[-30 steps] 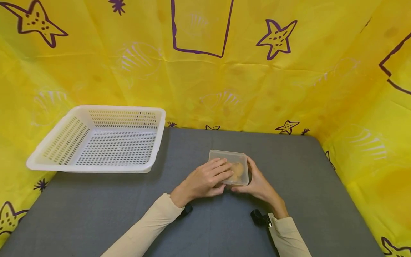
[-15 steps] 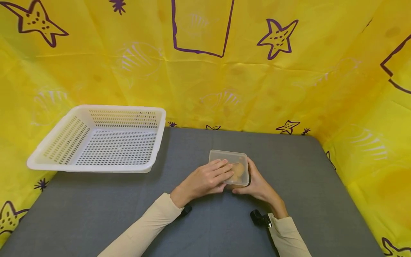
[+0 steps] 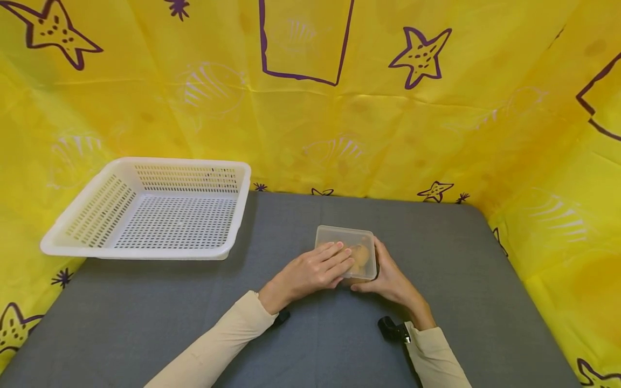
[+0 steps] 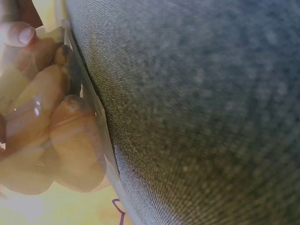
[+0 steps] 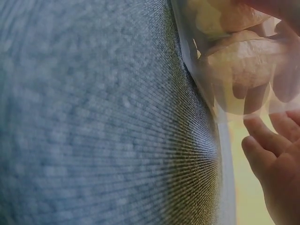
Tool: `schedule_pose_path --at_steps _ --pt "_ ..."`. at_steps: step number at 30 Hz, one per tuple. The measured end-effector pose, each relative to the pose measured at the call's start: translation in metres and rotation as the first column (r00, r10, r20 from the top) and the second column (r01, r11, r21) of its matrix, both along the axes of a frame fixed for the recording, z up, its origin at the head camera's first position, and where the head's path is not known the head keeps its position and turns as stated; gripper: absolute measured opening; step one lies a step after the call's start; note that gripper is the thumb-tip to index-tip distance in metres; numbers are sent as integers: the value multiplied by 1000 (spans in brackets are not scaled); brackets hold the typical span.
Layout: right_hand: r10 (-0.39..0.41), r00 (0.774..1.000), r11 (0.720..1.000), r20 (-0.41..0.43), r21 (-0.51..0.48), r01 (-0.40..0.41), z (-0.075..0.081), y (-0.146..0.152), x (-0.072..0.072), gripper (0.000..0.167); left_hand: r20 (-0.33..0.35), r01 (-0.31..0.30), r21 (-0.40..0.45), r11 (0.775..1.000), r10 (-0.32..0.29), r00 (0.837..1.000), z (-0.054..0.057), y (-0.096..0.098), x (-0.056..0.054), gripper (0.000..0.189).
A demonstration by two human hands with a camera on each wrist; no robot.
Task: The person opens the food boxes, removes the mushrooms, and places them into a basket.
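A translucent plastic food box [image 3: 348, 236] with a lid stands on the grey cloth near the middle of the table. Several brown, rounded pieces [image 4: 77, 140] show through its clear wall in the left wrist view; their kind is unclear. My right hand [image 3: 394, 279] grips the box around its right side, thumb at the front, its other fingers mostly hidden behind. Across the left part of the lid lie the extended fingers of my left hand [image 3: 312, 272], fingertips flat on top.
A white perforated plastic basket [image 3: 177, 254] stands at the back left on the grey tablecloth [image 3: 310, 345]. Yellow patterned fabric [image 3: 368, 118] hangs close behind the table and along its right side. A black wrist camera [image 3: 390, 328] sits at the right cuff.
My left thumb has drawn in at the front of the box and shows less. The left fingers shift slightly on the lid. Box, right hand and basket stay in place.
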State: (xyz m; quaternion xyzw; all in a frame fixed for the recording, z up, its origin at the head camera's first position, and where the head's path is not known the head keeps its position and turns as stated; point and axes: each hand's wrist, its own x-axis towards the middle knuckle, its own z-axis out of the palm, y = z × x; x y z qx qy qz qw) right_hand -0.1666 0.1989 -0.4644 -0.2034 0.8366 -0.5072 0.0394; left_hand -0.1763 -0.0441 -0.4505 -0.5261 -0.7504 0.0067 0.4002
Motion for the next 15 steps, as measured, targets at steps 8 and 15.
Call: schedule_pose_path --at_steps 8,15 --pt "17 999 1000 -27 5 -17 -3 -3 -1 120 182 55 119 991 -77 980 21 -1 -5 28" --pt "6 1000 1000 10 19 -6 -1 -2 0 123 506 115 276 954 -246 827 24 -7 -5 35"
